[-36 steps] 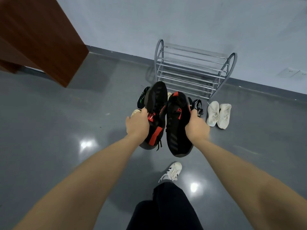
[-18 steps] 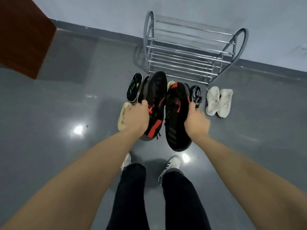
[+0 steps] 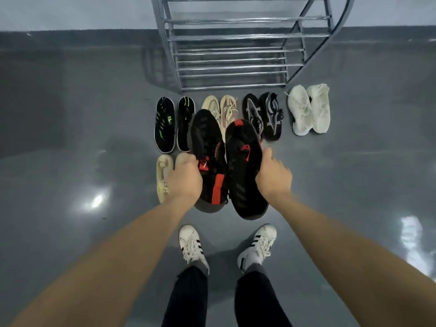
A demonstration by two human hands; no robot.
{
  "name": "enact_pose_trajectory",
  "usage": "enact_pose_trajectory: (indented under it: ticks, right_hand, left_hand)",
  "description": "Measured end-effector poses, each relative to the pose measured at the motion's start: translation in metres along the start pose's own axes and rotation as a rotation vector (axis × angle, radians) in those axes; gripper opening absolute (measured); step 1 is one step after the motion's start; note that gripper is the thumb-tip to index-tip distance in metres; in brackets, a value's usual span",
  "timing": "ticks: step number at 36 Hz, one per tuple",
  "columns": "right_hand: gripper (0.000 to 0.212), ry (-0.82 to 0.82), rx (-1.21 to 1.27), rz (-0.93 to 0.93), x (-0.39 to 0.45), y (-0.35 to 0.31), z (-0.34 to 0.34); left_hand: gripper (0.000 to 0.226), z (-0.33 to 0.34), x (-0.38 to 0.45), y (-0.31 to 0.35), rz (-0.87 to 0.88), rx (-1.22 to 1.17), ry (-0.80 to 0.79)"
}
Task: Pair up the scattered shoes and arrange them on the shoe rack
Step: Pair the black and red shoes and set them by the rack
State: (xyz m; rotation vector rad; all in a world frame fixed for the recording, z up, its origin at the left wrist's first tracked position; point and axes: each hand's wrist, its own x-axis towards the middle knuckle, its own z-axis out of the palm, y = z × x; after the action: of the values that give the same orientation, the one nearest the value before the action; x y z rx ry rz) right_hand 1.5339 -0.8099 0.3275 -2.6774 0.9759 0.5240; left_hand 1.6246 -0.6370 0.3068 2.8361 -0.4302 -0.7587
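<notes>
1. Head view, step: pairing looks done, racking is starting. The left hand (image 3: 185,177) grips one black-and-red shoe (image 3: 208,159); the right hand (image 3: 273,175) grips its mate (image 3: 243,166). Both shoes are held side by side above the floor, toes toward the shoe rack (image 3: 236,51).
2. Next move, my read: carry the pair forward over the floor rows and set both on one shelf, toes in (the bars are thin rails, so the soles need to span at least two).
3. Rack contents: no shoe on any shelf visible; top tier is cut off by the frame edge.
4. Floor (image 3: 70,114), in front of the rack: green-striped black pair (image 3: 174,125), beige pair (image 3: 224,109), black-and-grey pair (image 3: 263,115), white pair (image 3: 309,109). A yellowish pair (image 3: 164,175) lies nearer, partly hidden behind the left hand.
</notes>
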Motion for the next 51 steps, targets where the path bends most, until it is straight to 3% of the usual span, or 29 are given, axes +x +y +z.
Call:
enact_pose_trajectory:
  ticks: [6,18,24,39,46,51]
  right_hand:
    - [0.022,-0.032,0.105,0.091,0.028,0.012,0.084]
    - [0.03,-0.172,0.166,0.154,0.082,0.058,0.243]
    - [0.021,-0.168,0.211,0.184,0.106,0.081,0.314]
    - [0.017,-0.002,0.356,0.241,0.152,0.084,0.39]
    - [0.032,-0.092,0.449,0.297,0.157,0.079,0.402]
    - [0.041,-0.204,0.445,0.247,0.157,0.082,0.393]
  left_hand:
    - [0.028,0.07,0.043,-0.026,-0.044,-0.027,-0.101]
    - [0.029,0.227,0.092,-0.06,-0.021,-0.144,-0.217]
    - [0.025,0.294,0.108,-0.07,-0.009,-0.04,-0.147]
    - [0.019,0.369,0.148,-0.073,-0.123,-0.174,-0.102]
    - [0.03,0.376,0.159,-0.061,-0.164,-0.03,-0.223]
    - [0.036,0.377,0.151,-0.052,-0.172,0.012,-0.21]
